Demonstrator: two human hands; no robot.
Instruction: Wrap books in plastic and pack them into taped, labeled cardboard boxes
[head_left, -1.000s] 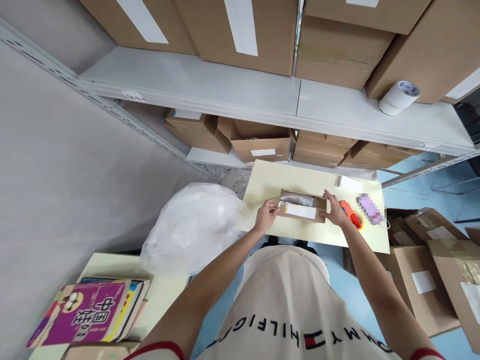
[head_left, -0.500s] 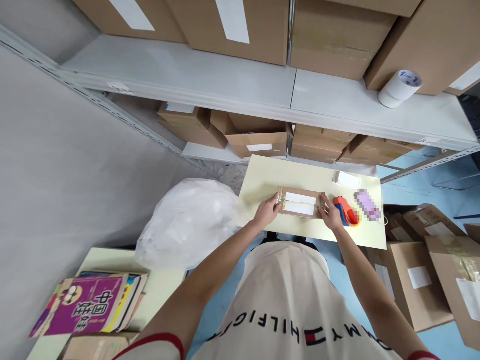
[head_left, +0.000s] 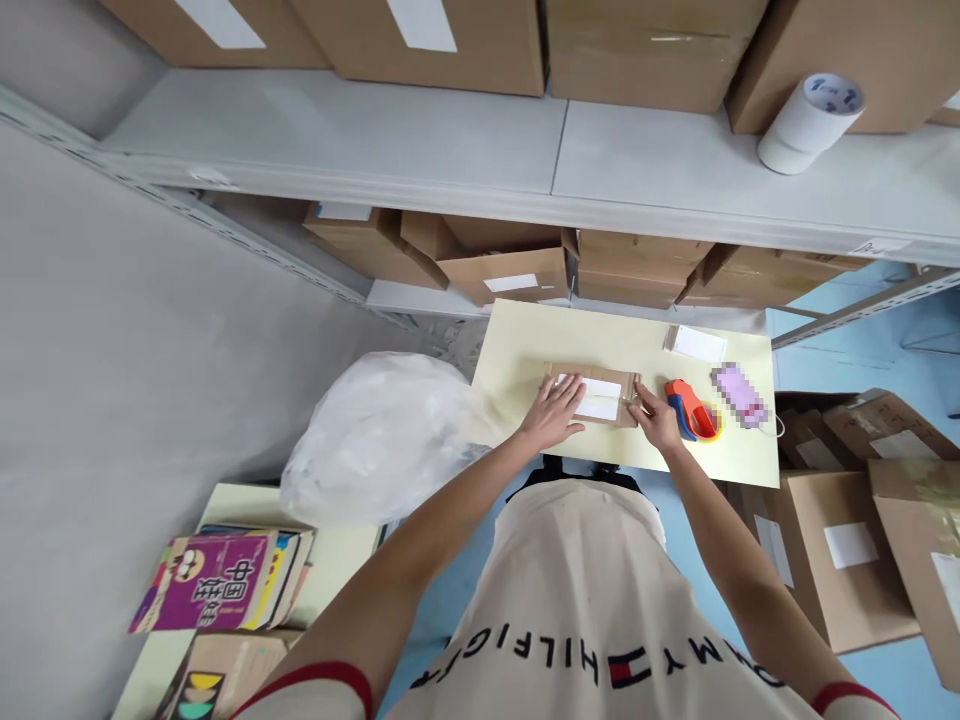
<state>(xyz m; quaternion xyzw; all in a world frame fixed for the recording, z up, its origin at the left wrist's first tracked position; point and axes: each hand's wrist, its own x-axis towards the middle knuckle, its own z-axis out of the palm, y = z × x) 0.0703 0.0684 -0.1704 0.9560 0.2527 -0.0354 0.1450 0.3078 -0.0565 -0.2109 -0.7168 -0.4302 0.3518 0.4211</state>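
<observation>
A small flat cardboard box (head_left: pixel 628 390) with a white label (head_left: pixel 600 400) and clear tape lies on the pale yellow table (head_left: pixel 517 340). My left hand (head_left: pixel 555 408) rests flat across the box's left part, fingers spread, covering some of the label. At the right end, the fingers and thumb of my right hand (head_left: pixel 654 415) pinch the box's edge. Just right of that hand sits an orange and blue tape dispenser (head_left: pixel 688 408) with a yellow-rimmed roll.
A white packet (head_left: pixel 697 344) and a blurred purple object (head_left: pixel 739 394) lie on the table's right side. A big clear plastic bag (head_left: pixel 382 435) bulges at left, near stacked books (head_left: pixel 217 580). A shelf (head_left: pixel 465 155) with cartons and tape rolls (head_left: pixel 810 120) spans ahead; cartons (head_left: pixel 851 580) stand at right.
My left hand has moved from the box's left end onto its top and flattened there. My right hand stays at the right end. The camera view has shifted slightly.
</observation>
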